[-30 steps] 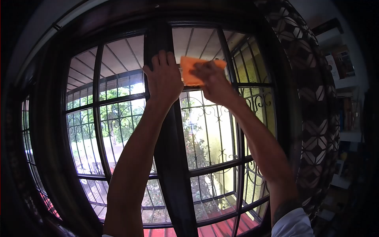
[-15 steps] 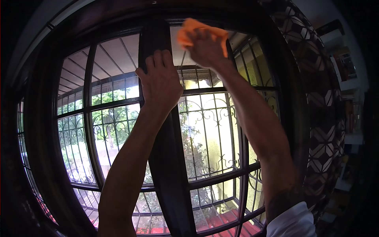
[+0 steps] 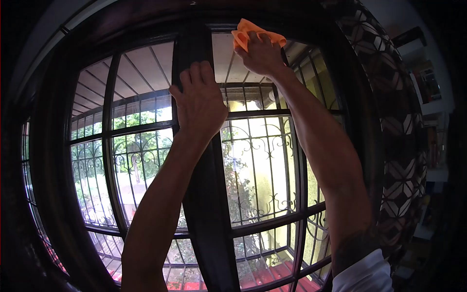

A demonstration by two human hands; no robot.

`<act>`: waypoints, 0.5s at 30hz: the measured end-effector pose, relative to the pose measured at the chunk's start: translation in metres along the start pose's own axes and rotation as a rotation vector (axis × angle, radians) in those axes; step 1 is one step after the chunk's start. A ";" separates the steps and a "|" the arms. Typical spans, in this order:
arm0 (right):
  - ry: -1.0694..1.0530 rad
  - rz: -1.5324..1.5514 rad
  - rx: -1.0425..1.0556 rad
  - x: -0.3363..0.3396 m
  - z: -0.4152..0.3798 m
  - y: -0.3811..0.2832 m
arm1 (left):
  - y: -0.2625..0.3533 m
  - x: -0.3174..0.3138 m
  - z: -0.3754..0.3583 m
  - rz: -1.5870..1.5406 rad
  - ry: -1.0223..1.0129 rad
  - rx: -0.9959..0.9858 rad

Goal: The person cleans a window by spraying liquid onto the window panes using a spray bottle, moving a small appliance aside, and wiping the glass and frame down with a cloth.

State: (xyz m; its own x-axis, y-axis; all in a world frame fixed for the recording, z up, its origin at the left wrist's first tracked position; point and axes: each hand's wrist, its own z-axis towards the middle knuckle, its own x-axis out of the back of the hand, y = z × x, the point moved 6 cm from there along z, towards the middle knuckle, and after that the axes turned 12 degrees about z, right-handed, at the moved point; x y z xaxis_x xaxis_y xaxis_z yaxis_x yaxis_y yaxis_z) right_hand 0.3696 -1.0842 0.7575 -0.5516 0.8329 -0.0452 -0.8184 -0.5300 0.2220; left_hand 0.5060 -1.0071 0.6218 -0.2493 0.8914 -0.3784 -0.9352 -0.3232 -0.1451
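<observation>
My left hand (image 3: pixel 200 100) lies flat against the dark central post (image 3: pixel 206 209) of the window frame, its fingers pointing up and the thumb apart, holding nothing. Higher up and to the right, my right hand (image 3: pixel 261 56) presses an orange cloth (image 3: pixel 244 35) to the top of the right window pane (image 3: pixel 223 57), just under the upper frame bar. Folds of the cloth stick out above and beside the fingers.
Dark bars (image 3: pixel 258 113) divide the panes, and an ornate metal grille (image 3: pixel 260 160) stands outside the glass. At the right hang a patterned curtain (image 3: pixel 396 180) and, beyond it, shelves (image 3: pixel 435 104) with objects.
My right hand and the orange cloth have moved slightly right along the top of the pane. My left hand stays on the post.
</observation>
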 end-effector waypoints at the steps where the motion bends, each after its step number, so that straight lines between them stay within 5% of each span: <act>1: -0.003 -0.022 0.000 0.000 -0.003 -0.002 | 0.000 0.001 0.001 0.005 0.000 -0.001; 8: 0.105 0.133 0.377 -0.004 -0.031 -0.034 | -0.004 -0.003 -0.003 -0.041 -0.012 -0.003; 13: -0.021 0.478 0.506 0.018 -0.091 -0.049 | -0.005 0.002 -0.006 -0.134 0.018 0.002; 15: -0.251 0.591 0.425 0.020 -0.108 -0.052 | -0.009 0.003 -0.008 -0.228 0.033 0.036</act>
State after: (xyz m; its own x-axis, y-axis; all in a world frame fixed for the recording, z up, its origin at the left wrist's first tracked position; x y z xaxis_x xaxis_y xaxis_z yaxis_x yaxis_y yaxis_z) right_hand 0.3840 -1.0573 0.6404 -0.7834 0.4683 0.4086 -0.2389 -0.8339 0.4976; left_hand 0.5155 -1.0036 0.6149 -0.0226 0.9290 -0.3693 -0.9748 -0.1024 -0.1980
